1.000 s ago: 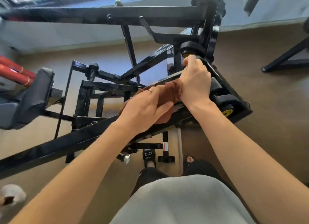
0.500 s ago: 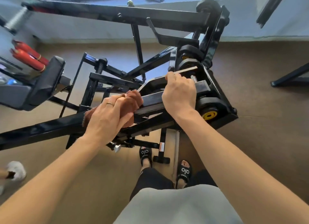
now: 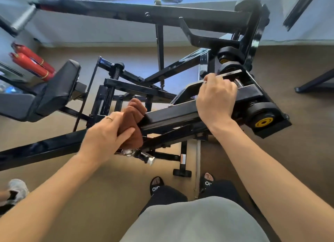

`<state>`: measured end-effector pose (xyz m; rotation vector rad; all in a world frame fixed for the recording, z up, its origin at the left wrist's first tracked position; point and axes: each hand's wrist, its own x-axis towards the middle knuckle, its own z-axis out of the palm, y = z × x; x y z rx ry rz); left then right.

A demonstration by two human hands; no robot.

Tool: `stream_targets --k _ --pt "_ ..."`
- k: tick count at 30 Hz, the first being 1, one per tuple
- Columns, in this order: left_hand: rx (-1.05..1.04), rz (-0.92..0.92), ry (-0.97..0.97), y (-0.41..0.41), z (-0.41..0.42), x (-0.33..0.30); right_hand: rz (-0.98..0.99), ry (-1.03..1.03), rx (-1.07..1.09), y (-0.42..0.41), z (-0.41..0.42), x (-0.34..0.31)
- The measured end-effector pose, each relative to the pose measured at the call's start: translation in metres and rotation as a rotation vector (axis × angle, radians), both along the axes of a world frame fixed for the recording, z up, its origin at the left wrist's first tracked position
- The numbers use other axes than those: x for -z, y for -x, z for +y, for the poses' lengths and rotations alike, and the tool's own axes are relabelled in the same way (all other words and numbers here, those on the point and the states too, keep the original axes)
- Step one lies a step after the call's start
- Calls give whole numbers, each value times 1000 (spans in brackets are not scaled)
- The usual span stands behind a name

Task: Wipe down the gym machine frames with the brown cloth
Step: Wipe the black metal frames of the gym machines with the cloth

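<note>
- Head view, against the frames before: the left hand (image 3: 106,133) and the brown cloth (image 3: 132,122) have slid down the black bar (image 3: 169,115) toward the lower left of the frame, away from the right hand (image 3: 216,99); a second ago the two hands lay together over the cloth, and now bare bar shows between them; the right hand has stayed near the upper end of that bar.
- Head view, the grips: the left hand's fingers are curled round the bunched cloth and hold it against the bar, thumb on the near side; the right hand's fingers are wrapped over the far edge of the bar, beside a thin metal strip (image 3: 233,72), gripping the frame and no cloth.
- Head view, where the cloth is: left of centre, wrapped over the bar where it meets the long lower beam (image 3: 45,148); a ring (image 3: 109,118) shows on the left hand.
- Head view, the relation that matters: the bar's long axis runs from lower left to upper right; the unwiped beam lies on down toward the left edge, on the left hand's side, so that hand is the nearer; the right hand looks like a brace; my reading is that the stroke follows that line.
- Head view, nearby: a padded seat (image 3: 57,90) in the left middle; red cylinders (image 3: 32,63) at upper left; a yellow-centred roller (image 3: 263,122) at right.
</note>
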<state>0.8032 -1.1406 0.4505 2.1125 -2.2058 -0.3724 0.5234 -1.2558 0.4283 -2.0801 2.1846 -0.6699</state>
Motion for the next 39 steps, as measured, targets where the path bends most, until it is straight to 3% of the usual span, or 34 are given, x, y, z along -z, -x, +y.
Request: stream_targets --k 4,7,10,14,20,28,33,36,39 --pt "7 26 6 -14 -10 7 -176 -37 -108 -78 27 1" --pt "178 35 73 38 -35 18 -113 13 5 -88 26 10" --pt "251 78 75 66 -59 18 -198 -37 131 -78 15 8" --pt "343 141 -48 9 -56 15 -61 72 120 -84 18 13" --pt "234 186 -157 -101 -16 18 -70 149 179 -91 19 14" --pt "362 75 35 21 -56 19 -80 174 180 -89 18 14" --pt "305 135 -22 -11 -34 16 -127 149 95 -83 19 16" --pt "136 151 -97 -83 0 16 -134 172 73 -84 19 19" --pt "-10 53 -111 -126 22 15 -95 149 65 -85 18 19"
